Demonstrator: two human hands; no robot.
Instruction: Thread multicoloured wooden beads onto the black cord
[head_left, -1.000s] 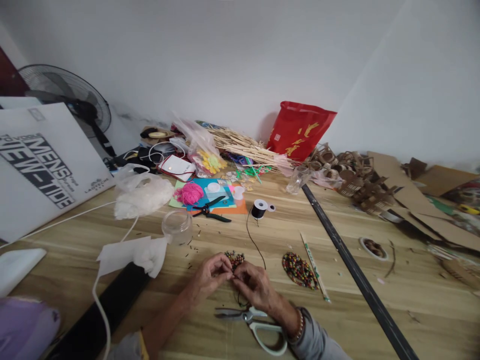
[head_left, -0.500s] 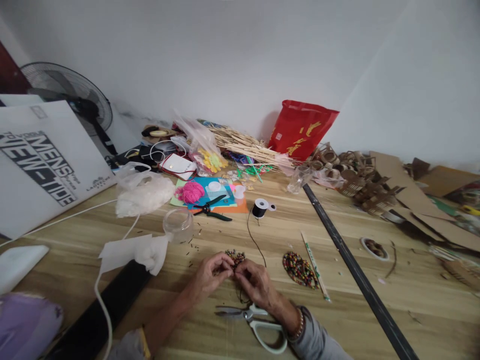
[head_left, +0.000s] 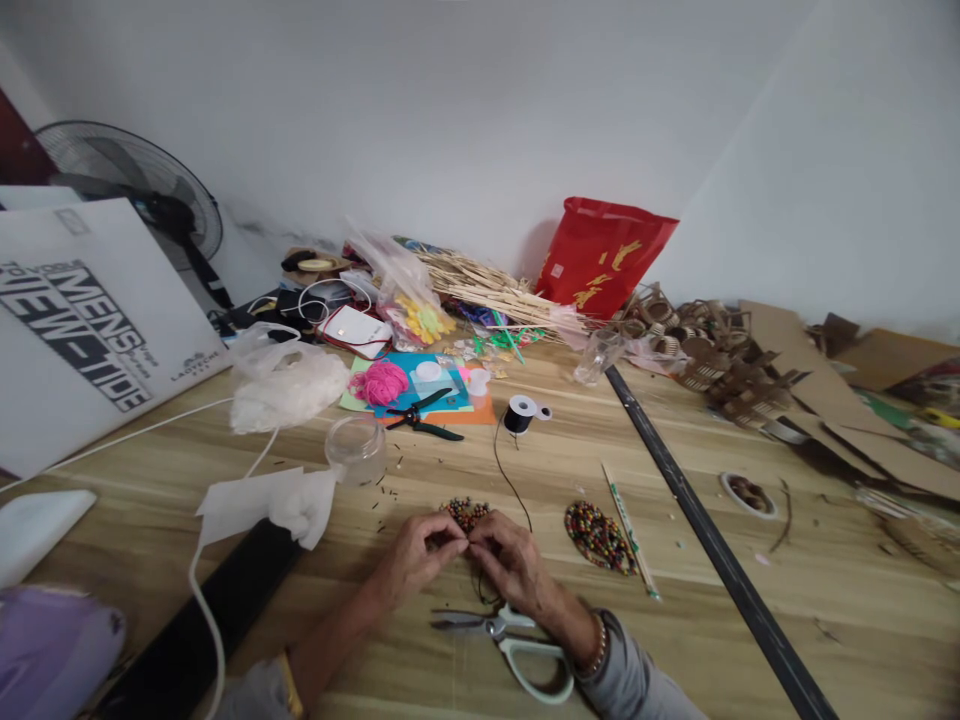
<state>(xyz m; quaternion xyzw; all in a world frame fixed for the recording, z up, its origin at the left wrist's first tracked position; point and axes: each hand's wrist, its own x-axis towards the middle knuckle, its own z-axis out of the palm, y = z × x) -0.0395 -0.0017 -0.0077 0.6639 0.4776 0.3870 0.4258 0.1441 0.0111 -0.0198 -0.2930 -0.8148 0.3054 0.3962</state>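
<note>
My left hand (head_left: 421, 552) and my right hand (head_left: 514, 562) meet at the fingertips above the table, each closed in a pinch. A thin black cord (head_left: 482, 590) hangs below the pinched fingers; the exact grip on it is too small to make out. Just beyond the fingertips lies a bunch of multicoloured beads (head_left: 466, 512), partly hidden by my hands. White-handled scissors (head_left: 536, 655) rest by my right wrist, blades pointing left. To the right of my right hand is a coiled strand of similar beads (head_left: 600, 538).
A spool of black cord (head_left: 519, 415) stands ahead, near green-handled pliers (head_left: 424, 415) and pink yarn (head_left: 381, 383). A clear jar (head_left: 356, 450) is at left. A thin stick (head_left: 630, 530) and a dark strip (head_left: 697, 520) lie right. Cardboard (head_left: 810, 370) crowds the far right.
My fingertips have shifted slightly, and more of the bead bunch behind them shows. The scissors and coiled strand have stayed in place.
</note>
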